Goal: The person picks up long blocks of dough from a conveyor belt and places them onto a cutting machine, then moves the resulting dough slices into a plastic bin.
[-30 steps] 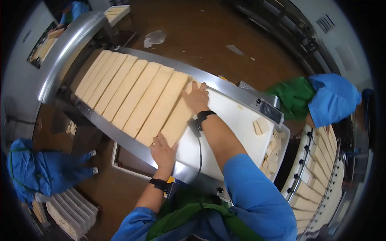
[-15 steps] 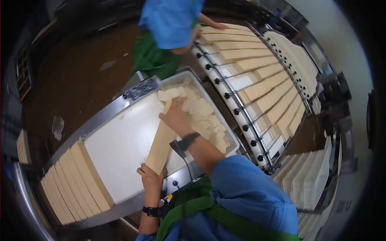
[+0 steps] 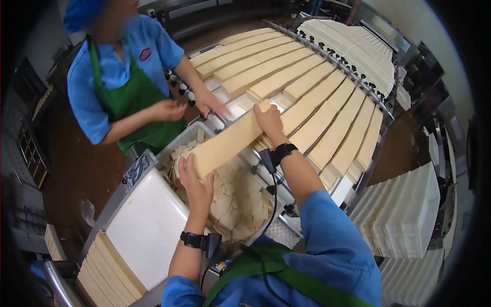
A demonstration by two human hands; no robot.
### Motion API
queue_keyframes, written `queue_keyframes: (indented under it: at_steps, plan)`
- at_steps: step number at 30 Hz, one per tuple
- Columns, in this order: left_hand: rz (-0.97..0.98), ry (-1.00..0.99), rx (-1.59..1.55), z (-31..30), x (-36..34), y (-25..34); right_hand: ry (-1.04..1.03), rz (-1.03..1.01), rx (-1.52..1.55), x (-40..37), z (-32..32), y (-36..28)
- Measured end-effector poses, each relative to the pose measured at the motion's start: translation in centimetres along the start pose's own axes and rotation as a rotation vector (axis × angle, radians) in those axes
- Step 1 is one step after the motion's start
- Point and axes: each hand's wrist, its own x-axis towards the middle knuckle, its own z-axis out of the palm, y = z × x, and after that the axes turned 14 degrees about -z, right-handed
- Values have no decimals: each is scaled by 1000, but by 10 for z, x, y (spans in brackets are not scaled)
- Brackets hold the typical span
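A long pale slab (image 3: pixel 227 143) is held up over a bin of scraps, gripped at both ends. At its lower left end, my left hand (image 3: pixel 197 187) has its fingers around the edge. The far right end is in my right hand (image 3: pixel 269 122), close to the rows of slabs (image 3: pixel 317 110) on the conveyor. Beneath the slab, the bin (image 3: pixel 186 134) holds many broken pale pieces (image 3: pixel 230 199). Both my wrists wear black straps with small devices and cables.
A co-worker (image 3: pixel 123 82) in blue and green stands at the upper left, hands near the bin and conveyor. A white board (image 3: pixel 148 225) lies left of the bin, with stacked slabs (image 3: pixel 110 271) beyond. White stacked trays (image 3: pixel 399 215) stand at the right.
Both my hands have carried the slab from the white board up and right, over the bin. The view has shifted, and the co-worker's upper body and both hands now show.
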Motion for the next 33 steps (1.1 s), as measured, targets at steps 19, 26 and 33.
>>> queue_keyframes:
  at_steps: [19,26,33]
  plan:
    - [-206,-380,-219,97,78,4,42,-203,-497,105,21,102]
    - [-179,-451,-343,146,89,-8,-50,-933,82,-2,27,7]
    - [-453,-308,-508,91,39,-42,-32,-1035,-236,-30,56,0]
